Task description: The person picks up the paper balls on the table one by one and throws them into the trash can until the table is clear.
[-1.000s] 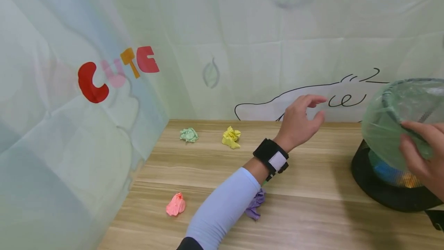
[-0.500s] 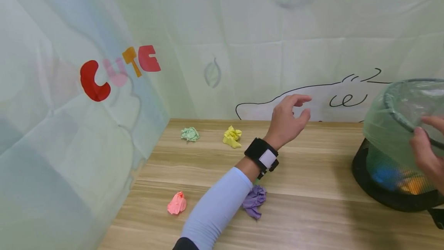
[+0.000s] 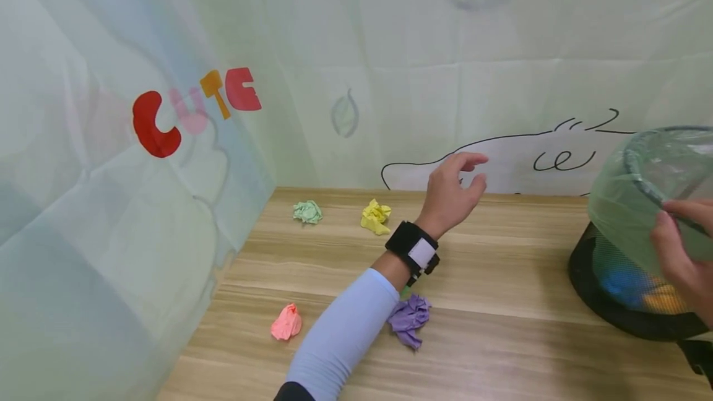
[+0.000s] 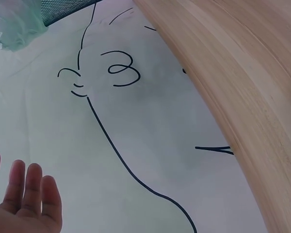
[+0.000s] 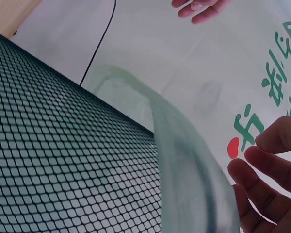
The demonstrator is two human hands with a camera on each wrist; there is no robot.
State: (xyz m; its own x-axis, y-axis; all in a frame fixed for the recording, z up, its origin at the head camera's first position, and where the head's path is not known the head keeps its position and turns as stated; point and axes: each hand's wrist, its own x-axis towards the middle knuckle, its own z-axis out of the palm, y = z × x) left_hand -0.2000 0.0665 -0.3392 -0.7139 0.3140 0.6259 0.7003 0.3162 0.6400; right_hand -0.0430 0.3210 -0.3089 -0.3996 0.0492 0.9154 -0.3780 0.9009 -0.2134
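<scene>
At the right of the head view stands a black mesh bin [image 3: 604, 308] with a thin translucent green bin liner [image 3: 621, 203] folded over its rim. My right hand [image 3: 691, 252] is at that rim, thumb on the near side and index finger across the top, pinching the liner's edge. Beside the liner's folded edge in the right wrist view are my bent fingers [image 5: 269, 177]. My left hand [image 3: 450, 197] hovers in mid-air at the back of the table, fingers loosely bent, holding nothing. In the left wrist view its fingers [image 4: 33, 191] show near the lower left corner.
Crumpled paper lies on the wooden table [image 3: 501, 351]: a green ball [image 3: 307, 212], a yellow one [image 3: 375, 217], a pink one [image 3: 286, 322] and a purple one [image 3: 410, 320] beside my left forearm. Blue and orange shapes show through the bin's mesh. A printed cloth [image 3: 401, 79] hangs behind.
My left hand has drawn back leftward, away from the bin. My right thumb and finger shifted along the rim, parted, then came together again; the liner sits higher around the bin's side.
</scene>
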